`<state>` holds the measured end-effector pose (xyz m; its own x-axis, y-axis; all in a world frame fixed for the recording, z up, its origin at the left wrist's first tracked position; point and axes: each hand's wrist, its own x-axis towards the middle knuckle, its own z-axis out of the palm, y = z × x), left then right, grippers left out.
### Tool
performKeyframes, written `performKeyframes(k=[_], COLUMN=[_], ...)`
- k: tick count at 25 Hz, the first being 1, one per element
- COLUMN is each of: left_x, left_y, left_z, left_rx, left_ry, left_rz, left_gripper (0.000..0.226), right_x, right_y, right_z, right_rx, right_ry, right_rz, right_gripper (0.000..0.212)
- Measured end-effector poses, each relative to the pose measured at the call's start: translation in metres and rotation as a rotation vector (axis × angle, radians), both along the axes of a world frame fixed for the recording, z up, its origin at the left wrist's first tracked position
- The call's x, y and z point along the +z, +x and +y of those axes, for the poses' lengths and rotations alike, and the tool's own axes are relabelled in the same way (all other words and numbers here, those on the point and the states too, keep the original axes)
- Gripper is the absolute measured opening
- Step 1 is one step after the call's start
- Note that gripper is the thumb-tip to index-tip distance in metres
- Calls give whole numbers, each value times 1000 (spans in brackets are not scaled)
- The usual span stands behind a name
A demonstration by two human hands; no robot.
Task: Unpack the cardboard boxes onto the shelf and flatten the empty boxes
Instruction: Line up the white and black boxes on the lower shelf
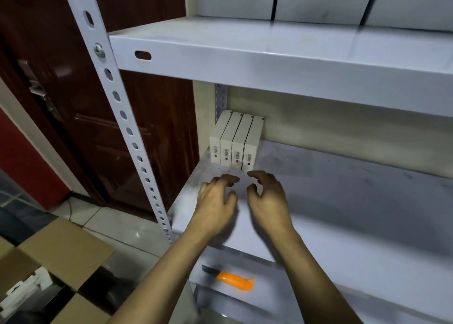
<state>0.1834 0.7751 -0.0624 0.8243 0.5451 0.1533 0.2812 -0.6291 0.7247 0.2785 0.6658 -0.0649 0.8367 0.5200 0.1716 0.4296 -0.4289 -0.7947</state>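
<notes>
Four small white boxes (pixel 235 142) upright in a row, mid-frame, at the back left of the middle shelf (pixel 343 184). Left hand (pixel 215 198) and right hand (pixel 268 197) just before them, fingers loosely curled, holding nothing. One open cardboard box (pixel 61 257) lower left, cut off. One orange knife (pixel 232 278) below, blade end dim.

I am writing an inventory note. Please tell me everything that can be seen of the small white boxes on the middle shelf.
Four small white boxes stand upright, side by side and touching, in the back left corner of the middle shelf. They look like slim cardboard retail cartons, closed, each with a barcode label low on its front end. They rest on the shelf by the wall. Neither hand touches them.
</notes>
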Motion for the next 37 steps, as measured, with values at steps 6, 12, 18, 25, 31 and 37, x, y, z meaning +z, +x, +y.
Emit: performKeyframes(k=[6, 12, 18, 25, 31, 37], left_x=[-2, -6, -12, -14, -10, -11], left_y=[-33, -64, -116, -201, -294, -389], left_z=[-16, -18, -10, 0, 14, 31], left_rx=[11, 27, 63, 141, 307, 464], left_ry=[1, -29, -56, -50, -57, -60], left_rz=[-32, -49, -60, -9, -22, -29], left_gripper=[37, 37, 35, 33, 31, 32], right_x=[-3, -7, -9, -11, -9, -15], right_y=[-27, -53, -90, -163, -243, -332], right_z=[-12, -13, 0, 7, 47, 94], right_rx=[36, 46, 66, 132, 280, 485], right_ry=[10, 10, 32, 17, 21, 20], right_rz=[-42, 6, 38, 28, 21, -7], right_gripper=[36, 34, 32, 30, 30, 28])
